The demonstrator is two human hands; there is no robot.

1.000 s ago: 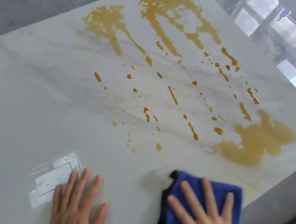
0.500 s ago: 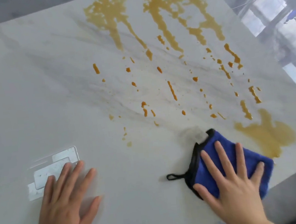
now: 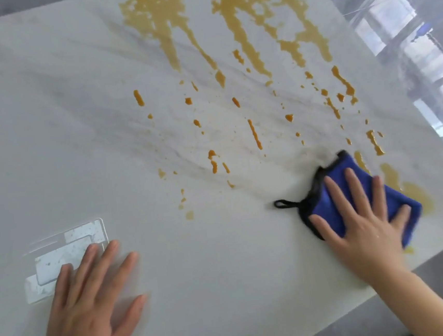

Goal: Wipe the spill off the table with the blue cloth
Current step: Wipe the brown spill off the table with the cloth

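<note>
The right hand (image 3: 366, 224) is pressing flat-fingered on the blue cloth (image 3: 351, 182) over the spill (image 3: 418, 197)—best pushing firmly, evenly across it—while the left hand (image 3: 92, 302) is bracing open on the surface (image 3: 49, 130).

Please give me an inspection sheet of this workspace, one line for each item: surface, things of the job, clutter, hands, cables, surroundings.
Surface: white marbled table, with a pale rectangular reflection near the left hand.
Job's things: blue cloth with black edging and a black loop lies flat on the table; orange spill in streaks and drops across the far half, with a puddle at the cloth's right edge.
Clutter: nothing seen.
Hands: left hand rests flat on the table, fingers spread; right hand presses flat on the cloth.
Cables: nothing seen.
Surroundings: glossy grey floor with window reflections beyond the table.
</note>
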